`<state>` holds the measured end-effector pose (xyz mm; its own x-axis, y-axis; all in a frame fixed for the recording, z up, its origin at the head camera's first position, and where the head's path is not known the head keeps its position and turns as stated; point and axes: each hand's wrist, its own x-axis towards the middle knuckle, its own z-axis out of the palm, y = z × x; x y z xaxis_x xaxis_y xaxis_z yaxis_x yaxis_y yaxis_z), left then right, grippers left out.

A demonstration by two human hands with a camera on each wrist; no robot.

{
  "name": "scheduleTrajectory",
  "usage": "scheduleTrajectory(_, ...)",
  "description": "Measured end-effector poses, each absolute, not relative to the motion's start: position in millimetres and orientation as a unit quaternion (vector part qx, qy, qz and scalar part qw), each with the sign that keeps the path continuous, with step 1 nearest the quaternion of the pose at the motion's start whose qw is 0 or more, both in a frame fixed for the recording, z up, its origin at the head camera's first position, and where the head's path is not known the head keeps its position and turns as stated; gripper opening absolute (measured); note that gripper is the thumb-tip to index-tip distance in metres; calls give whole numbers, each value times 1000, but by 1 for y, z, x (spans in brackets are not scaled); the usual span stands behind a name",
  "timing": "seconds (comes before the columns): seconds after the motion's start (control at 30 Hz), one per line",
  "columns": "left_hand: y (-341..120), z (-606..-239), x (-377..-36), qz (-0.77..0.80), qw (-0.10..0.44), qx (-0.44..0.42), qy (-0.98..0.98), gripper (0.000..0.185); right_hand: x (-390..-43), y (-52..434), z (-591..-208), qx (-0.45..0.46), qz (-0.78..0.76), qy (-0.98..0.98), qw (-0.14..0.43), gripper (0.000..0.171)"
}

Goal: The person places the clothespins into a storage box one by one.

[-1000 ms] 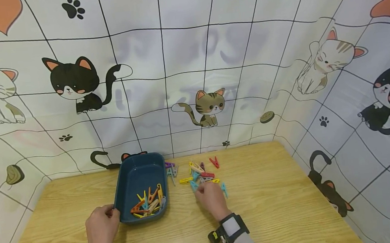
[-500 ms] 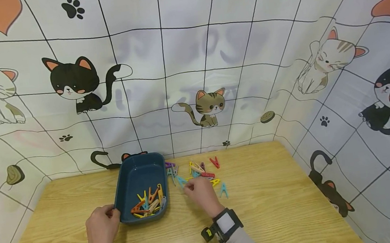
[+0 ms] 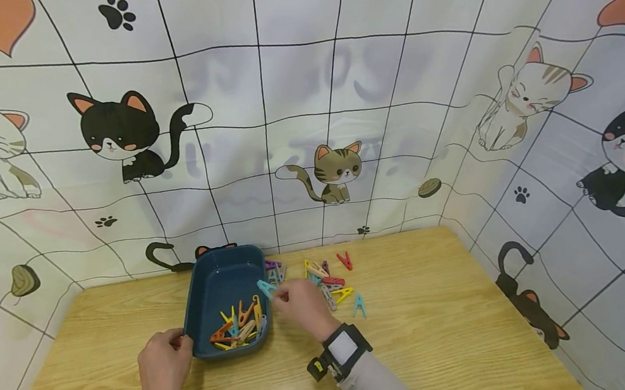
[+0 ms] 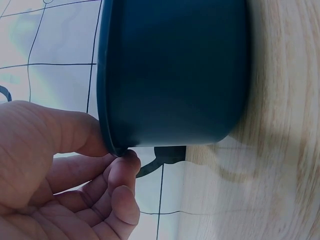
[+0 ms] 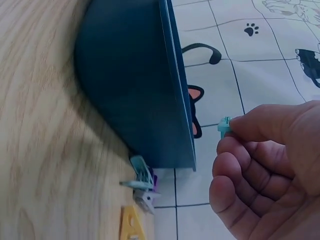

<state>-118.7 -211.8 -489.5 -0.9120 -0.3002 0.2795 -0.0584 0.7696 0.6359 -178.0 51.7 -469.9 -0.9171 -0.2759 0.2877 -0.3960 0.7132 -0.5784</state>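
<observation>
Leftward since the earlier frames, the right hand (image 3: 296, 303) has left the loose pile and now holds a teal clothespin (image 3: 266, 287) pinched between thumb and fingertips, raised just over the right rim of the blue tray (image 3: 215, 276). On the wooden tabletop (image 3: 429, 329), that tray stands left of centre, with orange, yellow and pale clothespins (image 3: 237, 327) heaped at its near end. At the tray's near-left corner, the left hand (image 3: 162, 371) grips the rim with curled fingers. Right of the tray lie scattered clothespins (image 3: 330, 281), among them a red one (image 3: 345, 259) at the far side and a teal one (image 3: 359, 304) nearest the person.
</observation>
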Motion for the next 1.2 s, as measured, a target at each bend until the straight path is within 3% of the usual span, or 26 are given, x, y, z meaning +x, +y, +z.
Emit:
scheduleTrajectory(0.63,-212,-488,-119,-332,174,100,-922,21,-194,21,-476,165,360,-918,7,13)
scheduleTrajectory(1.2,-212,-488,-119,-336,165,103,-922,23,-195,33,-485,168,396,-902,31,12)
